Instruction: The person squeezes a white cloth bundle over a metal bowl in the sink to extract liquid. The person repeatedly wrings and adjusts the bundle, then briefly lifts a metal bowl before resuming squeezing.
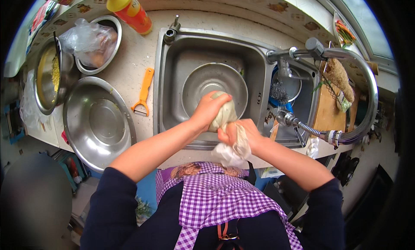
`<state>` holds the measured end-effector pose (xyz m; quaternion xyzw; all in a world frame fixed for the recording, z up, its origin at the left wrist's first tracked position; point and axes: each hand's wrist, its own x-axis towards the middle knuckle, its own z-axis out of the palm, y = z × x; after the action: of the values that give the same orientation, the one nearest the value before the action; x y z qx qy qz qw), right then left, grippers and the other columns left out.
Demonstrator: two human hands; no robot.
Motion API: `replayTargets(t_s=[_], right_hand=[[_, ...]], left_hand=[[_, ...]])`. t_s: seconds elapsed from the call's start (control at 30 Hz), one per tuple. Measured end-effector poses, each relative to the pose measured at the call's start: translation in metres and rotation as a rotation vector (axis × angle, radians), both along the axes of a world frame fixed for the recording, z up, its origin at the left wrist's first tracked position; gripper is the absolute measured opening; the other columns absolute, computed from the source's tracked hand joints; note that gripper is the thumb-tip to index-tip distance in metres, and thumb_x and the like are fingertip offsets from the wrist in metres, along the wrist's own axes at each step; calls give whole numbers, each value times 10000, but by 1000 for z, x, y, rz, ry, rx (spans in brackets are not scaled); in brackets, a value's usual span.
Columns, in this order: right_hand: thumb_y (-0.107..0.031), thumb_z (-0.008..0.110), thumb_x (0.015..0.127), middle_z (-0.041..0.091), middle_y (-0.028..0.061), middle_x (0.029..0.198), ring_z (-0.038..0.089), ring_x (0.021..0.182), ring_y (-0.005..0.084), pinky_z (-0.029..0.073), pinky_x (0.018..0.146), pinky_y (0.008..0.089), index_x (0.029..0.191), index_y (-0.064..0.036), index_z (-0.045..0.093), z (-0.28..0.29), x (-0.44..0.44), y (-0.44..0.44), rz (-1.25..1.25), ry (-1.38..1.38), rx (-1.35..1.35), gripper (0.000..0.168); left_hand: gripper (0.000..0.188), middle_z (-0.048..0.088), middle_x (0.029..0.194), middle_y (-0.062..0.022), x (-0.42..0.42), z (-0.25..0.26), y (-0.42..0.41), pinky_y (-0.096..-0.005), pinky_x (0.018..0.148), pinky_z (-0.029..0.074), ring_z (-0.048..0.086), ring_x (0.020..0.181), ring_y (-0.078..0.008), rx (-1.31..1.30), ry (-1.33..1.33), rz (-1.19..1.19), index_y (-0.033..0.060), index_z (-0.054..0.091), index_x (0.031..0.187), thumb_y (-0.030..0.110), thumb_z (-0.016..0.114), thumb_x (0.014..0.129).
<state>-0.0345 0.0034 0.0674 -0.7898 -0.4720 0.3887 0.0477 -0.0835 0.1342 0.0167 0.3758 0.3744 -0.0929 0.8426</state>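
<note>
A filled cloth bag point(224, 115), pale and rounded at its full end, is held between both hands. My left hand point(210, 110) wraps around the bulging end. My right hand point(238, 132) is closed around the gathered neck, and the loose white cloth hangs below it towards the counter's front edge. Under the hands, a round metal bowl point(194, 84) stands in the larger basin of the stainless steel sink point(171, 58). The fingers hide part of the bag and the near part of the bowl.
An orange peeler point(145, 92) lies left of the sink. Further left are a large steel basin point(107, 120), a bowl with yellow bits point(65, 78) and a bowl point(119, 39) holding a plastic bag. A curved metal faucet point(369, 74) arches over the smaller basin, near a wooden board point(327, 110).
</note>
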Motion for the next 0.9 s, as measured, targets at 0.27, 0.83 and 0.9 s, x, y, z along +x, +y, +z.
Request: replayTargets(t_s=[0.27,0.83,0.9], right_hand=[[-366,418,916,638,216,778,640,768,323,504,692,438,749,-34,662,-14,23,-6,-67,-87,-225,444],[-244,553,863,607,164,698,625,682,345,501,567,391,895,-7,490,26,13,-5,100,-325,139,248],[-274,535,896,616,161,696,622,668,348,493,565,403,949,-15,488,49,17,6,118,-183,240,269]], left_hand=[[714,503,1263,-132,-15,-64,3,-400,971,412,515,1143,-265,-296,221,-222,55,389,1306,582,537,848],[638,497,1268,-201,-8,29,39,-410,888,455,571,1063,-343,882,-39,-574,122,431,1319,556,496,857],[614,469,1333,-128,-17,-2,50,-369,914,441,508,1172,-209,250,-101,-447,98,383,1357,546,358,938]])
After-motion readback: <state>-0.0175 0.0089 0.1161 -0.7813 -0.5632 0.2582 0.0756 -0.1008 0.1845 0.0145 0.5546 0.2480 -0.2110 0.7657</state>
